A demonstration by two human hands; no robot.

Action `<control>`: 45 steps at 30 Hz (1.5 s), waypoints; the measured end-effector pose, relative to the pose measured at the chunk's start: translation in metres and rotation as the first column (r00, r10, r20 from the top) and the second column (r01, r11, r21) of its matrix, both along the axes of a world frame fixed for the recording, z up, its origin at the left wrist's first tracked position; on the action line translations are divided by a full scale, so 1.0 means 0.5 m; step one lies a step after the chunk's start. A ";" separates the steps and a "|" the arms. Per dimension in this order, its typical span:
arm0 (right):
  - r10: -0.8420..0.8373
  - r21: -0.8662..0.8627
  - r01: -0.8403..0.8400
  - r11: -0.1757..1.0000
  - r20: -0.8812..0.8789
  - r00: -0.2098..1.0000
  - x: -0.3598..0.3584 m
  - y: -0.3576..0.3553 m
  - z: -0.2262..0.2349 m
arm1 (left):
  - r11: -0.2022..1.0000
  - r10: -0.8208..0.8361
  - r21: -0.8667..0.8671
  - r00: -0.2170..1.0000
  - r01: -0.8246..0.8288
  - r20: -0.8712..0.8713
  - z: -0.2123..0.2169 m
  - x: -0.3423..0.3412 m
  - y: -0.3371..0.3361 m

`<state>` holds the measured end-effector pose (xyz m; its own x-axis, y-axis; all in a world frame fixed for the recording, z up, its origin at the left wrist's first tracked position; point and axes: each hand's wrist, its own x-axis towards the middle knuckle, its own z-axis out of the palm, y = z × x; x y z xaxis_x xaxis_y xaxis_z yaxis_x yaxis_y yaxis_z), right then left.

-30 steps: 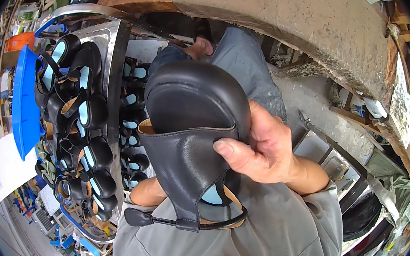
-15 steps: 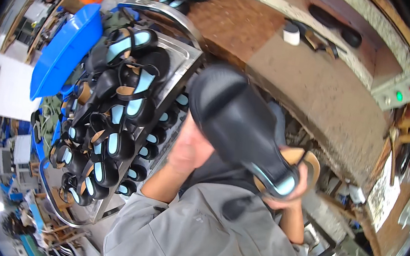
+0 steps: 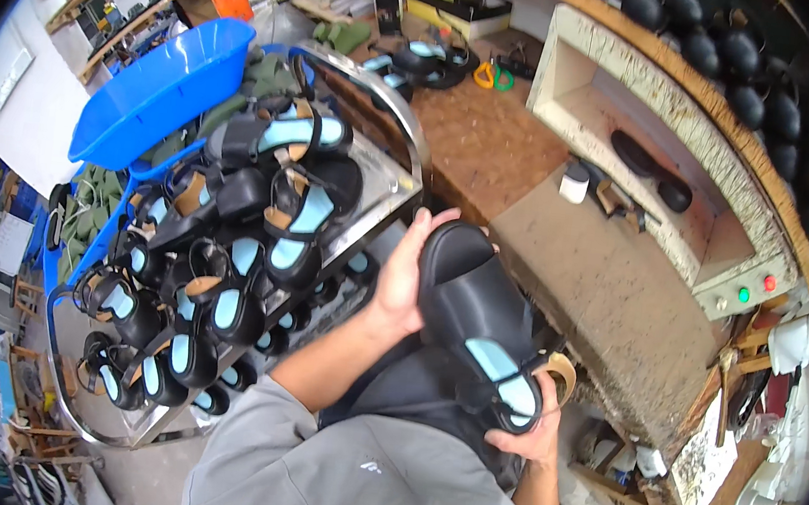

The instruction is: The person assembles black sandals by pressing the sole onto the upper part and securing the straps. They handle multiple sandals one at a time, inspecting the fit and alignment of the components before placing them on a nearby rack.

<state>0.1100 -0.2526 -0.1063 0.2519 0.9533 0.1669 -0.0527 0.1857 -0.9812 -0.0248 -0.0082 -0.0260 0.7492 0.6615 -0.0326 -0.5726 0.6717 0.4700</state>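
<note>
A black sandal (image 3: pixel 474 300) with a wide band and pale blue insole is held in front of my lap, its toe pointing away. My left hand (image 3: pixel 405 277) supports the toe end from the left side, fingers partly hidden behind it. At the heel end, my right hand (image 3: pixel 541 429) grips the sandal, and a loop of tan strap lining (image 3: pixel 561 375) shows beside the fingers. To the left, a metal cart (image 3: pixel 396 188) carries a heap of similar black sandals (image 3: pixel 234 310) with pale blue insoles.
A blue basin (image 3: pixel 160 94) rests at the cart's far end. Ahead stands a brown workbench (image 3: pixel 608 284) with a cream box-shaped machine (image 3: pixel 584 50) holding a dark sole. Orange-and-green-handled scissors (image 3: pixel 493 76) lie on the bench. Black shoes fill a shelf (image 3: pixel 741 56) at upper right.
The sandal has tilted and shifted lower and right at its toe, bringing more blue insole into view. Both hands stay on it. The view has swung, showing more of the bench and shelf.
</note>
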 end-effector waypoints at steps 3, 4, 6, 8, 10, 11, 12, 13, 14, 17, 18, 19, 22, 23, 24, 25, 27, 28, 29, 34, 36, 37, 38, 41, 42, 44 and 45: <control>-0.266 0.014 0.268 0.963 -0.078 0.961 -0.019 0.093 0.022 | 0.974 0.092 0.223 0.975 -0.045 -0.204 -0.052 0.051 -0.061; -0.346 0.026 0.349 0.937 -0.067 0.936 -0.029 0.130 0.028 | 0.901 0.187 0.434 0.919 -0.020 -0.347 -0.108 0.067 -0.068; -0.417 0.086 0.408 0.909 0.163 0.894 -0.019 0.186 0.006 | 0.875 0.161 0.484 0.943 0.001 -0.293 -0.076 0.075 -0.096; -0.520 0.223 0.471 0.854 0.325 0.790 -0.021 0.261 0.010 | 0.891 0.181 0.453 0.892 0.030 -0.413 -0.086 0.094 -0.031; -0.463 0.068 0.477 0.876 -0.158 0.872 -0.018 0.353 0.009 | 0.823 0.389 0.546 0.855 -0.156 -0.342 -0.031 0.109 0.001; -0.436 0.110 0.451 0.886 -0.136 0.890 -0.004 0.406 0.018 | 0.729 0.500 0.655 0.808 -0.197 -0.312 -0.040 0.111 0.021; -0.412 0.154 0.426 0.892 -0.115 0.904 0.015 0.461 0.031 | 0.697 0.523 0.710 0.747 -0.097 -0.411 -0.052 0.090 0.038; -0.461 0.109 0.457 0.883 0.011 0.888 0.036 0.514 0.045 | 0.699 0.458 0.710 0.815 -0.084 -0.354 -0.041 0.073 0.037; -0.494 0.066 0.490 0.869 0.135 0.859 0.055 0.569 0.056 | 0.701 0.388 0.710 0.872 -0.069 -0.298 -0.034 0.054 0.030; -0.539 0.123 0.526 0.841 0.269 0.798 0.111 0.742 0.040 | 0.819 0.271 0.561 0.783 0.117 -0.560 -0.117 0.022 0.003; -0.495 0.058 0.500 0.864 0.276 0.823 0.120 0.784 0.045 | 0.832 0.191 0.514 0.762 0.209 -0.618 -0.162 0.015 0.000; -0.435 0.053 0.444 0.894 0.330 0.838 0.149 0.833 0.015 | 0.809 0.152 0.501 0.713 0.308 -0.685 -0.196 0.023 -0.007; -0.090 -0.262 0.240 0.935 0.478 0.874 0.149 0.879 -0.026 | 0.814 0.029 0.349 0.566 0.465 -0.824 -0.203 0.024 -0.009; -0.082 -0.194 0.215 0.957 0.532 0.843 0.138 0.858 -0.025 | 0.779 0.138 0.478 0.632 0.407 -0.763 -0.246 0.021 0.005; -0.072 -0.135 0.186 0.973 0.588 0.806 0.136 0.811 -0.023 | 0.783 0.178 0.504 0.643 0.366 -0.744 -0.228 0.036 0.011; -0.025 -0.172 0.144 0.975 0.553 0.833 0.152 0.756 -0.010 | 0.774 0.228 0.538 0.647 0.333 -0.728 -0.238 0.052 0.032; 0.046 -0.208 0.059 0.976 0.467 0.883 0.198 0.637 0.028 | 0.788 0.287 0.582 0.715 0.202 -0.637 -0.218 0.112 0.080; 0.018 -0.193 0.071 0.979 0.422 0.906 0.231 0.573 0.051 | 0.740 0.320 0.647 0.750 0.183 -0.579 -0.210 0.142 0.114; -0.023 -0.184 0.099 0.978 0.378 0.925 0.271 0.497 0.069 | 0.702 0.332 0.691 0.779 0.173 -0.532 -0.193 0.184 0.137; -0.556 -0.336 0.620 0.709 0.275 0.785 0.477 0.263 0.055 | 0.265 0.718 0.836 0.481 0.480 -0.504 -0.190 0.435 0.245; -0.611 -0.282 0.661 0.695 0.254 0.750 0.530 0.200 0.018 | 0.159 0.810 0.802 0.389 0.575 -0.440 -0.163 0.520 0.256; -0.608 -0.284 0.643 0.711 0.210 0.766 0.518 0.182 0.029 | 0.227 0.787 0.728 0.318 0.648 -0.528 -0.119 0.538 0.239; -0.604 -0.291 0.629 0.721 0.182 0.776 0.499 0.166 0.040 | 0.271 0.596 0.652 0.408 0.708 -0.692 -0.091 0.544 0.253; -0.590 -0.317 0.617 0.721 0.186 0.785 0.488 0.135 -0.027 | 0.248 0.709 0.663 0.334 0.706 -0.621 -0.126 0.540 0.294; -0.614 -0.274 0.657 0.702 0.235 0.754 0.486 0.128 -0.047 | 0.245 0.737 0.662 0.307 0.709 -0.602 -0.140 0.529 0.317; -0.651 -0.251 0.678 0.691 0.190 0.735 0.480 0.134 -0.053 | 0.329 0.817 0.693 0.174 0.642 -0.549 -0.111 0.491 0.374; -0.652 -0.267 0.699 0.664 0.252 0.716 0.477 0.139 -0.050 | 0.361 0.856 0.726 0.101 0.585 -0.507 -0.102 0.490 0.410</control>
<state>0.3484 -0.1829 -0.1313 0.8473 0.5299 -0.0359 0.0853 -0.2024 -0.9756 0.2204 0.1968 -0.0773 0.4365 0.8922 0.1157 0.7135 -0.4216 0.5597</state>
